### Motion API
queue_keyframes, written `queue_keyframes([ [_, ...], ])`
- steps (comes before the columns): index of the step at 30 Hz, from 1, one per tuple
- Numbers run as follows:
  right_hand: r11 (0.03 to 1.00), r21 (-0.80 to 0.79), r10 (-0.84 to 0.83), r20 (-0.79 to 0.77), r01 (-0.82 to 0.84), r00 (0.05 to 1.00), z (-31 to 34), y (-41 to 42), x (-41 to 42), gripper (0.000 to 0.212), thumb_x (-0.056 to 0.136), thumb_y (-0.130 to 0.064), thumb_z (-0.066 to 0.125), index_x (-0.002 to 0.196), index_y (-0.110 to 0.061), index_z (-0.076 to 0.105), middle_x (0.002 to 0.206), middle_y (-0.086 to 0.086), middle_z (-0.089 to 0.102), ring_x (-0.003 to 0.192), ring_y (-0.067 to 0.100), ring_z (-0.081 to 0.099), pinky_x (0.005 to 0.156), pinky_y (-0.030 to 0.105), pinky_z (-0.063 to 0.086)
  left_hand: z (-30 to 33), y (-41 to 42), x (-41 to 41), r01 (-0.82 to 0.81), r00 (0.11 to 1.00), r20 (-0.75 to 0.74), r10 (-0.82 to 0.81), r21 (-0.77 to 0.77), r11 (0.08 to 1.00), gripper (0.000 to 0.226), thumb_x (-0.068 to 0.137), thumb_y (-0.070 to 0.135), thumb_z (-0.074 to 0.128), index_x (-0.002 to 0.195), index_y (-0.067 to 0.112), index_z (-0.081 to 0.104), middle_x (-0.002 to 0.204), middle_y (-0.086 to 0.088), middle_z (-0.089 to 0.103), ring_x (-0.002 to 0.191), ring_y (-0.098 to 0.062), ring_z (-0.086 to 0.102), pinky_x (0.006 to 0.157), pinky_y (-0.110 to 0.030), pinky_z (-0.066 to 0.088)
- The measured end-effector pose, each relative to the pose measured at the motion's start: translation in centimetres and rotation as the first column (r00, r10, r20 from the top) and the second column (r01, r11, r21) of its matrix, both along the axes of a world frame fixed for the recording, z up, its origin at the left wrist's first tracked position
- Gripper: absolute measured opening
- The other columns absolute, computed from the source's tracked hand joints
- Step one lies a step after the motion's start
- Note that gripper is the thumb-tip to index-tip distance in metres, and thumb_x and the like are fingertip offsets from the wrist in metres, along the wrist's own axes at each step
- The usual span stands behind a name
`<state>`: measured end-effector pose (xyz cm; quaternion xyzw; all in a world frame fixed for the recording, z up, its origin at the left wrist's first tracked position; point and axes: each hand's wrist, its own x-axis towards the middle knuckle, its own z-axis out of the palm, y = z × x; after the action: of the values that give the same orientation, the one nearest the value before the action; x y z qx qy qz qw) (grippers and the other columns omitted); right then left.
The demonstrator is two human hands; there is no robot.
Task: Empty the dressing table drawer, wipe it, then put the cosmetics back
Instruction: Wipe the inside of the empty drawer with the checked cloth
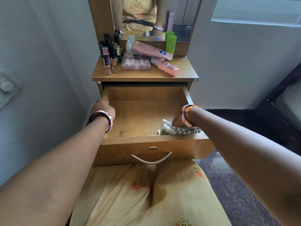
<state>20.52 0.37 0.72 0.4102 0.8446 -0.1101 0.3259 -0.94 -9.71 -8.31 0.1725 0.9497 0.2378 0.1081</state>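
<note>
So the count: one drawer [143, 95] pulled open, with one cloth [171, 130] in it, right under the right hand [177, 122]. Two hands total, the left hand [102, 108] sits on the drawer's left rim. Up past both hands on the tabletop: one pink tube [149, 49], one pink bottle [166, 66], one palette [136, 63] and one green bottle [170, 44]. Beyond the left hand there's a cluster of small dark bottles and lipsticks [110, 54], roughly eight, too bunched up to say exactly. One bangle on each wrist.
</note>
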Motion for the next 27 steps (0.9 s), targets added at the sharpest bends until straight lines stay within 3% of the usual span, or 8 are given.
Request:
queue_keyframes([
  [4,0.999,-0.041,-0.016,-0.14,0.01,0.99,-1.9,-1.1,-0.7,0.017,0.097,-0.009,0.04,0.106,-0.002,0.053,0.081,0.005,0.044,0.085,0.017,0.04,0.049,0.019,0.034,0.0,0.0,0.6,0.056,0.989,-0.134,-0.062,-0.049,0.997,0.044,0.091,0.008,0.048,0.131,-0.007,0.038,0.135,-0.026,0.042,0.126,-0.04,0.042,0.103,-0.047,0.04],
  [8,0.962,-0.263,-0.154,-0.327,0.067,0.932,-3.6,-2.0,-2.7,0.031,0.099,-0.008,0.034,0.116,0.007,0.056,0.099,0.013,0.057,0.089,0.025,0.054,0.063,0.021,0.038,0.8,-0.1,2.5,0.23,0.849,-0.451,-0.275,-0.153,0.961,0.044,0.085,0.007,0.053,0.127,-0.001,0.045,0.139,-0.022,0.039,0.127,-0.037,0.038,0.103,-0.044,0.037],
  [11,0.846,-0.527,-0.437,-0.601,0.078,0.67,-3.6,-2.0,-2.6,0.032,0.098,-0.024,0.043,0.105,0.0,0.063,0.106,0.018,0.066,0.099,0.028,0.062,0.088,0.035,0.046,1.0,0.1,4.2,0.489,0.692,-0.485,-0.534,-0.229,0.842,0.037,0.086,0.007,0.049,0.123,0.007,0.053,0.136,-0.015,0.044,0.121,-0.035,0.046,0.098,-0.042,0.04],
  [13,0.81,-0.583,-0.546,-0.713,0.06,0.439,-3.0,-1.4,-2.1,0.026,0.096,-0.028,0.048,0.083,-0.01,0.062,0.079,0.009,0.064,0.067,0.016,0.063,0.07,0.034,0.051,0.9,0.3,5.1,0.621,0.632,-0.359,-0.687,-0.297,0.726,0.035,0.087,0.008,0.049,0.122,0.012,0.055,0.127,-0.013,0.051,0.114,-0.036,0.054,0.093,-0.04,0.047],
  [16,0.922,-0.303,-0.361,-0.899,0.242,0.249,-1.6,0.1,-1.0,0.029,0.095,-0.03,0.05,0.076,-0.01,0.059,0.072,0.007,0.06,0.061,0.016,0.055,0.059,0.028,0.041,0.1,0.6,5.4,0.741,0.452,-0.175,-0.875,-0.473,0.477,0.026,0.089,0.014,0.047,0.11,0.016,0.062,0.122,-0.006,0.055,0.113,-0.028,0.056,0.087,-0.035,0.051],
  [19,0.867,0.095,-0.083,-0.94,0.488,0.33,0.3,1.2,1.1,0.03,0.095,-0.036,0.044,0.09,-0.011,0.06,0.092,0.018,0.063,0.085,0.03,0.059,0.068,0.03,0.036,-0.2,0.9,5.1,0.763,0.384,-0.08,-0.92,-0.534,0.365,0.022,0.088,0.017,0.047,0.102,0.016,0.063,0.116,-0.005,0.058,0.105,-0.027,0.058,0.08,-0.032,0.053],
  [22,0.811,0.307,-0.134,-0.731,0.498,0.669,-0.2,1.6,2.6,0.036,0.096,-0.04,0.038,0.112,-0.014,0.057,0.118,0.014,0.061,0.112,0.034,0.055,0.084,0.037,0.039,-0.4,1.1,5.3,0.746,0.34,-0.088,-0.936,-0.581,0.325,0.022,0.09,0.019,0.046,0.103,0.016,0.063,0.114,-0.005,0.059,0.103,-0.027,0.058,0.077,-0.03,0.051],
  [27,0.956,0.14,-0.205,-0.303,0.257,0.931,-3.4,0.7,3.1,0.041,0.096,-0.021,0.047,0.133,-0.003,0.043,0.136,0.015,0.047,0.126,0.035,0.045,0.096,0.038,0.042,-0.4,1.1,5.1,0.755,0.376,-0.077,-0.923,-0.551,0.354,0.024,0.09,0.019,0.045,0.103,0.015,0.065,0.114,-0.005,0.059,0.102,-0.025,0.059,0.078,-0.031,0.051],
])
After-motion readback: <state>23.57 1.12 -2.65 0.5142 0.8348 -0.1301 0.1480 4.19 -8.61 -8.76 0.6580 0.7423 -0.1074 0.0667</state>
